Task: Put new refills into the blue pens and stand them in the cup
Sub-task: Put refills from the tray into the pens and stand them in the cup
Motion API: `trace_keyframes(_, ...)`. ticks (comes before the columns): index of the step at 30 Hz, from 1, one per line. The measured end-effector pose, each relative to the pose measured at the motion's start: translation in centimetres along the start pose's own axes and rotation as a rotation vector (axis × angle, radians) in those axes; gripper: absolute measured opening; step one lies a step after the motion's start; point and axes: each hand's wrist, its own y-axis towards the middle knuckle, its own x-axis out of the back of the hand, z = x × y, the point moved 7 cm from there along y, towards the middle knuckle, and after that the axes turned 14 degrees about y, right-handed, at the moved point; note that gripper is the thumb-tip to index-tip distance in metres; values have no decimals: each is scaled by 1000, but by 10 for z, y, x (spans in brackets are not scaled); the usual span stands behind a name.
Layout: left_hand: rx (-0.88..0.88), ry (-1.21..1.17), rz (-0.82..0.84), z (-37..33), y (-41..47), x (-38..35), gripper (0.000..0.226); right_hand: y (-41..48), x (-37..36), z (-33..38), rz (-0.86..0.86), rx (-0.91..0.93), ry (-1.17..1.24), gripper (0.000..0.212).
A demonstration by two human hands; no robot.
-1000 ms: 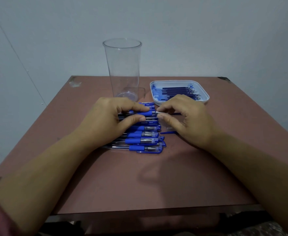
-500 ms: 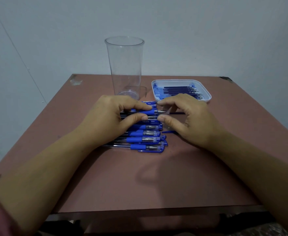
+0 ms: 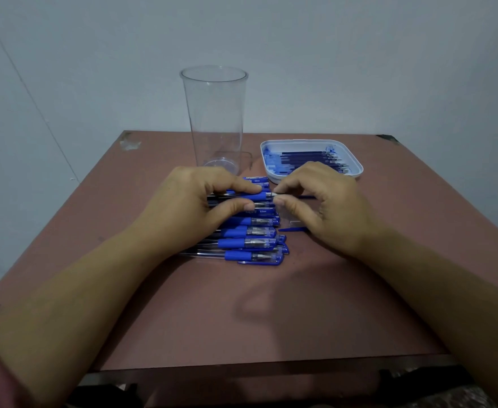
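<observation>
Change: both hands are barely shifting, staying on the same pen [image 3: 259,196].
Counter [image 3: 241,319]: is carrying a row of blue pens [image 3: 247,242] lying side by side.
Left hand [image 3: 191,207]: fingers are clamping that pen's blue grip.
Right hand [image 3: 327,207]: thumb and forefinger are pinching its tip.
Cup [image 3: 215,119]: is standing upright just behind the left hand.
Tray [image 3: 356,163]: is holding refills [image 3: 309,160], right of the cup.

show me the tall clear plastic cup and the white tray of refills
tall clear plastic cup [image 3: 214,113]: head view, on its side wall
white tray of refills [image 3: 312,141]: head view, on its far rim
</observation>
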Motion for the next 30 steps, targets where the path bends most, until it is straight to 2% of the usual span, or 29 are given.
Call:
trace_keyframes(6,7,-19,5,-1,1,0,23,-1,2,-3,-11,-50,45,23)
trace_keyframes(11,3,-11,-19,-2,1,1,22,1,-1,3,-26,44,-29,18)
trace_keyframes(18,11,6,13,-3,1,1,22,-2,2,-3,13,-43,16,19)
trace_keyframes(21,31,19,0,2,1,4,22,-10,12,-10,68,-76,-57,30)
trace_keyframes(25,44,37,-15,3,0,7,22,-22,17,-19,211,-103,-129,32)
trace_keyframes(30,40,41,-13,3,0,7,22,-24,10,-25,325,-192,-131,19)
